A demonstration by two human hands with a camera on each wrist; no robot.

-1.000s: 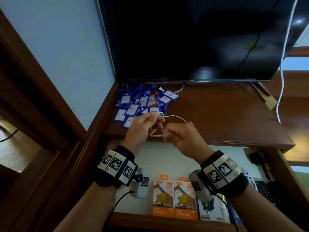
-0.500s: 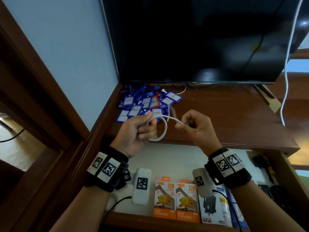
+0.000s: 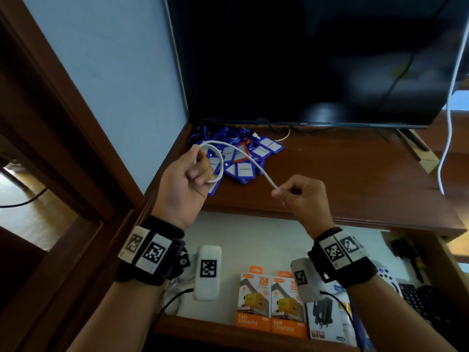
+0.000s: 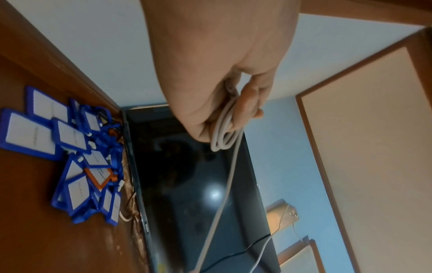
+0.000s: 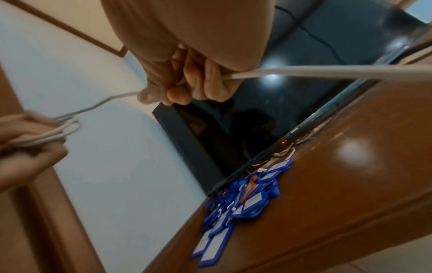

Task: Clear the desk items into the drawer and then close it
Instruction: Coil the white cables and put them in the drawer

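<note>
A white cable (image 3: 250,162) (image 4: 224,133) (image 5: 93,107) runs between both hands above the front of the brown desk (image 3: 355,179). My left hand (image 3: 195,171) (image 4: 233,114) grips several coiled loops of it. My right hand (image 3: 286,194) (image 5: 177,88) pinches the cable's free end, held out to the right of the coil. A pile of blue card holders (image 3: 243,156) (image 4: 70,158) (image 5: 236,210), one of them orange, lies on the desk at the back left by the wall. Below the hands the drawer (image 3: 253,237) stands pulled out.
A dark monitor (image 3: 317,59) fills the back of the desk, with another white cable (image 3: 449,123) hanging at its right. In the drawer lie two orange charger boxes (image 3: 271,303), a white device (image 3: 208,273), a dark box (image 3: 322,316) and black items (image 3: 416,298) at the right.
Both hands have risen and moved apart. The left hand now holds a wider coil of the cable, and the right hand has drawn the free end out to the right.
</note>
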